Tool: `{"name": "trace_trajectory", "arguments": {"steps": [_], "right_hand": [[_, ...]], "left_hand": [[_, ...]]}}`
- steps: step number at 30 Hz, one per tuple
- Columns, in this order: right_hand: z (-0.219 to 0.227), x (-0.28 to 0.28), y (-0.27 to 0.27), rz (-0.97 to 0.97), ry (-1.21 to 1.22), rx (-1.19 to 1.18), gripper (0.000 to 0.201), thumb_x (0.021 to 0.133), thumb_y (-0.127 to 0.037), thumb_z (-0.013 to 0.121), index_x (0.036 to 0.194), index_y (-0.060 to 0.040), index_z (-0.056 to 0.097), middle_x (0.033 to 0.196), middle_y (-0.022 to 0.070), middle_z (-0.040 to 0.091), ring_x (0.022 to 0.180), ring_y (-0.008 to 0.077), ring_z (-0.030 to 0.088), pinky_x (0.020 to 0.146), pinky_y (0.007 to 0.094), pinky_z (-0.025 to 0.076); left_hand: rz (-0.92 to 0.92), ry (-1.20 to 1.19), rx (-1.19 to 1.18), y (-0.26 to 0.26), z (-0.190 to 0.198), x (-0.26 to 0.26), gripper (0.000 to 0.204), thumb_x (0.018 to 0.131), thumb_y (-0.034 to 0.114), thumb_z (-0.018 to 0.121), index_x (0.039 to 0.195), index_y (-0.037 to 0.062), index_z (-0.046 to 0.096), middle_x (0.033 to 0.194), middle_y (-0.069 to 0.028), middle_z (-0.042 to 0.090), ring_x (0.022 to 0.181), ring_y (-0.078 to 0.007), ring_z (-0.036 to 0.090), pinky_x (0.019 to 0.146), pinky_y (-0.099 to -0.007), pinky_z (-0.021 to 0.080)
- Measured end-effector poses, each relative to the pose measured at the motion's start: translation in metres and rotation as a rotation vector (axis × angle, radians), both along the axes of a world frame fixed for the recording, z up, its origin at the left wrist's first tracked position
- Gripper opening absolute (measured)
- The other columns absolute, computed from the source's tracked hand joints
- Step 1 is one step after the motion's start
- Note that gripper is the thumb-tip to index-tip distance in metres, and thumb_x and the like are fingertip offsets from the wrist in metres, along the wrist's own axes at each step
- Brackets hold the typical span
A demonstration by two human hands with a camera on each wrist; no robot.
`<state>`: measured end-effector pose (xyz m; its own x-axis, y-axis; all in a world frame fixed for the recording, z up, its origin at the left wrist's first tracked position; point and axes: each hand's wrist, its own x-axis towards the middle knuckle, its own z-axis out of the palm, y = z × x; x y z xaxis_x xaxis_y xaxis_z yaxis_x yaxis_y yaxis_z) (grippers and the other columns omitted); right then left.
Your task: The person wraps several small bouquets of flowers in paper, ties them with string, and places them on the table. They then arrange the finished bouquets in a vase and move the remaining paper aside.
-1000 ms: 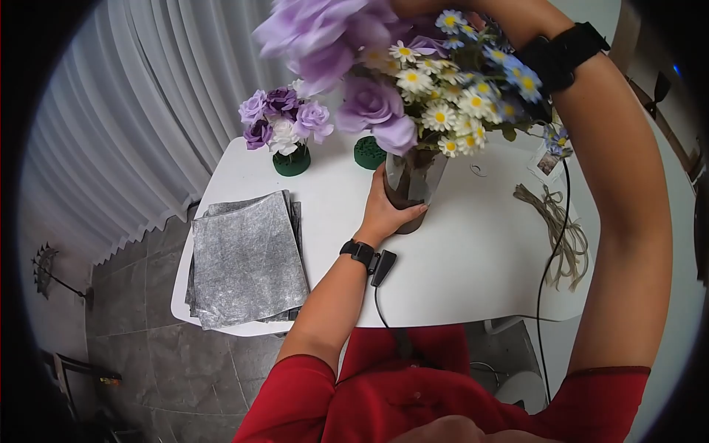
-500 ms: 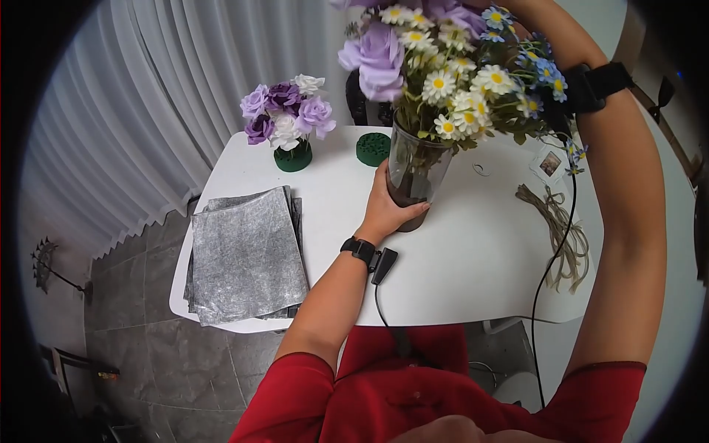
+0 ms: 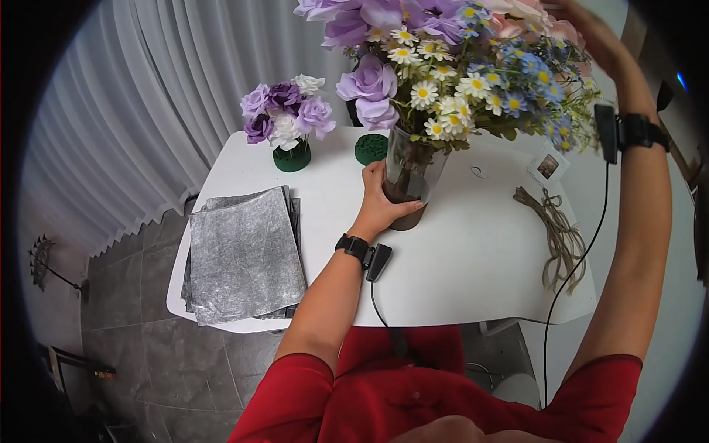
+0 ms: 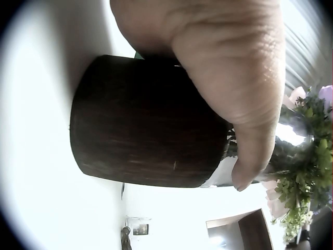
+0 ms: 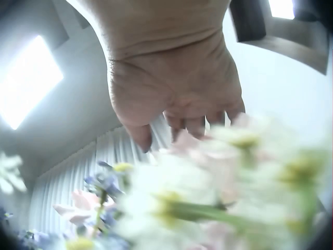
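Observation:
My left hand grips the vase low down, its thumb across the near side. The vase is clear above with a dark brown lower part, which fills much of the left wrist view. A large bouquet stands in it: purple roses, white daisies, blue flowers and pink blooms behind them. My right hand is up at the bouquet's far right. In the right wrist view its fingers are spread and hang down right at the pink petals, with the fingertips partly hidden by blossoms.
Left on the white table lies a stack of grey sheets. Behind it stands a smaller purple and white arrangement in green foam, beside a bare green foam block. Twine and a small framed picture lie right.
My right hand has moved from behind the bouquet out to its right side, and pink blooms now show there. The bouquet has shifted slightly. My left hand keeps its grip on the vase.

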<state>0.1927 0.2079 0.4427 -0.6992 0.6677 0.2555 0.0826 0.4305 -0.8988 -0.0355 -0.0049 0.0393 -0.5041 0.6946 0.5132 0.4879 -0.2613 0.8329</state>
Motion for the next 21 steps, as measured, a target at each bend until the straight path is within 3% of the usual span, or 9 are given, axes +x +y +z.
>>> {"name": "trace_trajectory", "arguments": {"steps": [1,2,6,9,11,13,15,19,21], "right_hand": [[-0.021,-0.02,-0.047,-0.218,-0.117,0.276,0.065,0.087,-0.052,0.056,0.13,-0.0043,0.05,0.133,0.0148,0.049,0.114,0.0226,0.05,0.093,0.0349,0.039],[-0.032,-0.021,-0.046,-0.115,-0.184,0.411,0.07,0.084,-0.055,0.057,0.135,-0.0075,0.046,0.141,0.0153,0.04,0.126,0.0249,0.041,0.1,0.0372,0.033],[-0.035,-0.025,-0.071,-0.194,-0.091,0.453,0.065,0.082,-0.046,0.064,0.13,-0.0039,0.05,0.133,0.0171,0.048,0.124,0.0257,0.042,0.099,0.0391,0.036],[-0.027,-0.038,-0.097,-0.113,-0.187,0.534,0.059,0.078,-0.037,0.07,0.122,-0.0012,0.054,0.117,0.0142,0.058,0.11,0.022,0.052,0.092,0.0348,0.041],[-0.028,-0.054,-0.092,0.053,-0.015,0.755,0.055,0.076,-0.03,0.074,0.117,0.0002,0.055,0.104,0.0098,0.062,0.095,0.0177,0.057,0.082,0.0293,0.045],[-0.026,-0.06,-0.102,0.036,-0.046,0.771,0.052,0.074,-0.024,0.075,0.115,0.0023,0.056,0.1,0.0095,0.063,0.092,0.0174,0.058,0.08,0.0289,0.045],[-0.024,-0.068,-0.094,-0.153,0.034,0.971,0.045,0.075,-0.023,0.074,0.109,0.0027,0.059,0.095,0.0087,0.064,0.088,0.0161,0.058,0.078,0.0286,0.046],[-0.014,-0.068,-0.085,-0.108,0.267,0.721,0.035,0.076,-0.022,0.073,0.1,0.0006,0.062,0.088,0.0069,0.063,0.076,0.0134,0.06,0.067,0.026,0.047],[-0.021,-0.061,-0.09,-0.003,0.2,0.777,0.041,0.082,-0.036,0.068,0.099,0.0004,0.062,0.089,0.0084,0.064,0.075,0.0155,0.062,0.067,0.025,0.051]], "left_hand": [[0.0,0.002,0.003,-0.001,0.001,-0.002,0.11,0.053,0.03,0.088,0.139,0.0032,0.026,0.132,-0.0158,0.032,0.126,-0.0292,0.035,0.106,-0.0387,0.032],[0.002,0.0,0.007,-0.002,0.001,-0.003,0.11,0.053,0.03,0.088,0.14,0.0035,0.026,0.131,-0.0154,0.034,0.125,-0.0288,0.036,0.105,-0.0386,0.032],[0.031,-0.132,0.163,-0.006,0.003,0.003,0.114,0.054,0.031,0.088,0.143,0.0046,0.022,0.132,-0.0151,0.037,0.122,-0.0293,0.04,0.104,-0.0388,0.035],[0.177,0.093,0.23,0.001,-0.003,0.003,0.118,0.055,0.033,0.088,0.145,0.0057,0.017,0.132,-0.0166,0.039,0.12,-0.031,0.044,0.103,-0.0393,0.037],[0.208,0.124,0.204,0.0,0.0,0.011,0.118,0.055,0.032,0.088,0.145,0.006,0.016,0.132,-0.0171,0.04,0.12,-0.0318,0.044,0.102,-0.0395,0.037],[0.243,0.154,0.178,-0.003,0.007,0.014,0.118,0.056,0.031,0.088,0.145,0.0064,0.015,0.132,-0.0177,0.041,0.12,-0.0326,0.045,0.102,-0.0397,0.038],[0.252,0.084,0.027,-0.004,0.009,0.013,0.115,0.057,0.028,0.087,0.144,0.0059,0.015,0.133,-0.0181,0.042,0.122,-0.0323,0.044,0.103,-0.0397,0.036],[0.152,-0.012,0.138,0.001,-0.002,0.006,0.111,0.058,0.026,0.086,0.142,0.0057,0.018,0.135,-0.0187,0.04,0.125,-0.0318,0.042,0.105,-0.0392,0.034],[0.074,-0.049,0.164,0.002,-0.006,0.0,0.109,0.057,0.026,0.086,0.141,0.0057,0.019,0.136,-0.0195,0.038,0.127,-0.0315,0.04,0.106,-0.0387,0.032]]}}
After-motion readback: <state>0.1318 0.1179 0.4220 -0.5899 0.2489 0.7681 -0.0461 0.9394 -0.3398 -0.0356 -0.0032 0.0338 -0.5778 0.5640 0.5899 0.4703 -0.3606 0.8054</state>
